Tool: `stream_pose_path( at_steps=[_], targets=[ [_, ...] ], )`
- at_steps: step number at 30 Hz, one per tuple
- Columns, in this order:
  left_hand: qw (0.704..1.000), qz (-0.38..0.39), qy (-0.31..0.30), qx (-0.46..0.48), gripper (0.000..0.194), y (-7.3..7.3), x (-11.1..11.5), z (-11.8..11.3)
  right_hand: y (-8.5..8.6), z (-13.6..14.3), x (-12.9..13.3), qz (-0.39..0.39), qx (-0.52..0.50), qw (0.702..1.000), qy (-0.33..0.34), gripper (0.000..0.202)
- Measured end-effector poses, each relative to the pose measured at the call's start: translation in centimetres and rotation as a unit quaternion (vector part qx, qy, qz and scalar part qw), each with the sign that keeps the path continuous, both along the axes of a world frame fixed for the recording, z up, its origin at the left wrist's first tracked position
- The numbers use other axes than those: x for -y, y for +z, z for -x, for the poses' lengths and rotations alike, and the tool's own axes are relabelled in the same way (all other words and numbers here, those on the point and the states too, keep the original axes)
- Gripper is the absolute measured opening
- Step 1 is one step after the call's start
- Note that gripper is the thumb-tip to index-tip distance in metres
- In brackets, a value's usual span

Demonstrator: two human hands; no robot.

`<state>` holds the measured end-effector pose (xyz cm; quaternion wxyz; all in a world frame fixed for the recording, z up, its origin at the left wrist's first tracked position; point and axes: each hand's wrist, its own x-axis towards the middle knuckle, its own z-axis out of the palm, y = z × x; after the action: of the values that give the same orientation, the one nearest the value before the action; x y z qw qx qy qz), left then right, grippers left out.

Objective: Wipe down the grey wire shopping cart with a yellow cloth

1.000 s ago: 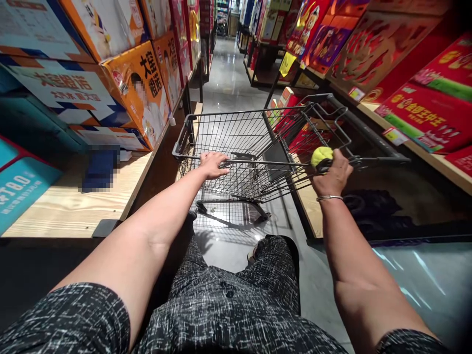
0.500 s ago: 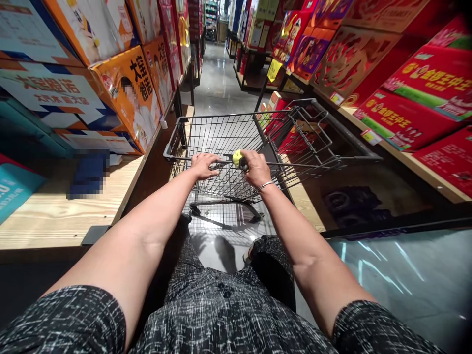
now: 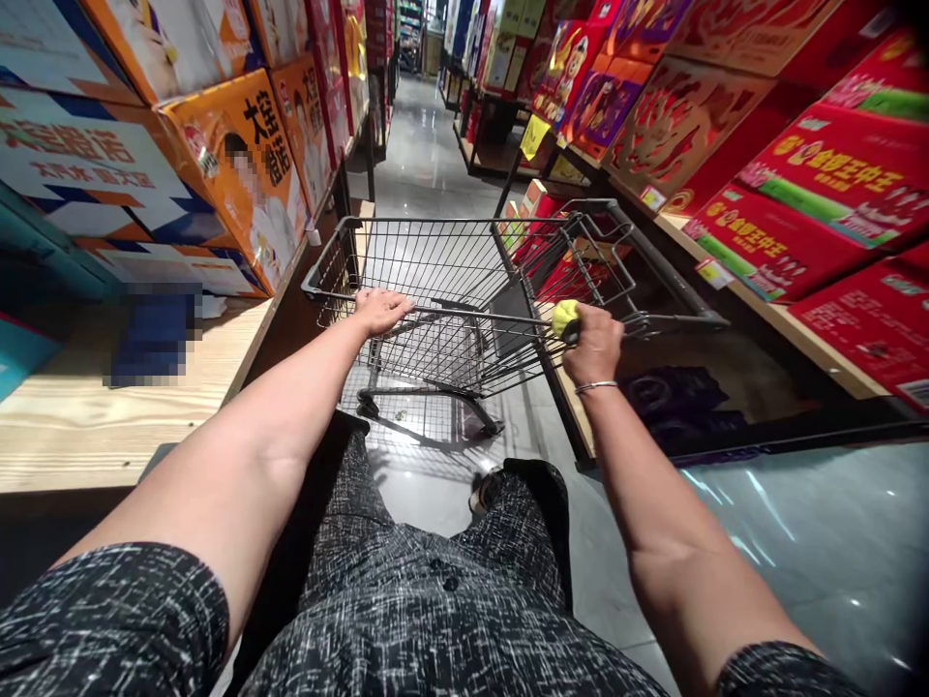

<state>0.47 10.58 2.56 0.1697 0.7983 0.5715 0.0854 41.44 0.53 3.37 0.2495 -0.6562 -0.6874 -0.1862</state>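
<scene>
- The yellow thing (image 3: pixel 564 318), maybe a bunched cloth, is at 3 o'clock, on the near rail (image 3: pixel 479 313) of the cart (image 3: pixel 450 221).
- The right hand (image 3: pixel 596 347) is at 3 o'clock too. Its fingers are curled tight around the yellow thing.
- The left hand (image 3: pixel 384 312) is at 10 o'clock. Its fingers lie over the rail, but I cannot tell if they grip it.
- Half a second ago, the yellow thing was just beside the left hand. Now it has gone along the rail toward 3 o'clock, and the hands are well apart. The left hand has stayed near the same spot.
- So it seems the yellow thing is rubbing to and fro along the rail, and the left hand may be keeping the cart steady.
- Red boxes (image 3: pixel 849 174) sit between 2 and 3 o'clock.
</scene>
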Motion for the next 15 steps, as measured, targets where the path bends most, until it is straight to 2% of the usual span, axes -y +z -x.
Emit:
stream_pose_path(
  at_steps=[2, 5, 8, 11, 15],
  targets=[
    [1.0, 0.008, 0.009, -0.003, 0.065, 0.2, -0.1, 0.0, -1.6, 4.0, -1.0, -0.021, -0.025, 0.999, 0.034, 0.063],
    [0.999, 0.014, 0.03, 0.008, 0.067, 0.3, -0.1, 0.1, -4.0, 10.2, -2.7, -0.03, -0.042, 0.993, 0.109, 0.05],
    [0.999, 0.017, 0.043, 0.017, 0.068, 0.3, -0.4, 0.5, -5.5, 14.2, -4.2, 0.0, -0.006, 0.978, 0.207, 0.041],
    [0.999, 0.014, 0.046, 0.02, 0.069, 0.1, -1.0, 1.1, -6.4, 14.8, -5.0, 0.032, 0.055, 0.961, 0.27, 0.042],
    [0.999, 0.003, 0.041, 0.009, 0.068, 0.1, -1.8, 1.9, -8.1, 12.1, -3.4, 0.102, 0.113, 0.955, 0.256, 0.041]
  ],
)
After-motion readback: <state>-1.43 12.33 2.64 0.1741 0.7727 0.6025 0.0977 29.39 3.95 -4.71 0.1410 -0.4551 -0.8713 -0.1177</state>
